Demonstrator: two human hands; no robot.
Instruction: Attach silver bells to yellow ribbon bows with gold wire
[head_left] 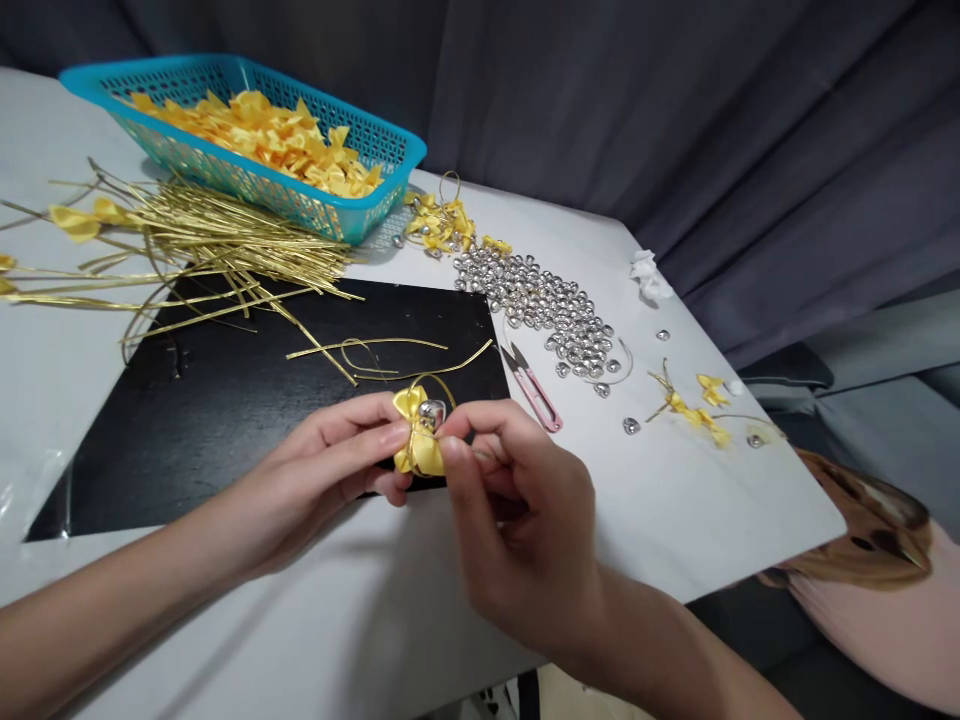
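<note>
Between both hands, above the near edge of a black board (225,420), is a yellow ribbon bow (425,455) with a silver bell (431,412) at its middle. My left hand (337,450) pinches the bow from the left, thumb over its knot. A loop of gold cord (442,386) rises behind the bell. My right hand (517,480) is closed, its thumb and forefinger pressed together at the bow's right side. Whatever lies between those fingertips is too small to make out; it may be the cord's end.
A blue basket (375,203) of yellow bows stands at the back left. Before it lies a heap of gold cords (232,235). Silver bells (540,295) are spread right of the board, near pink thread snips (536,392). Finished-looking bows (442,222), loose bows (694,412) and crumpled white tissue (649,275) lie around.
</note>
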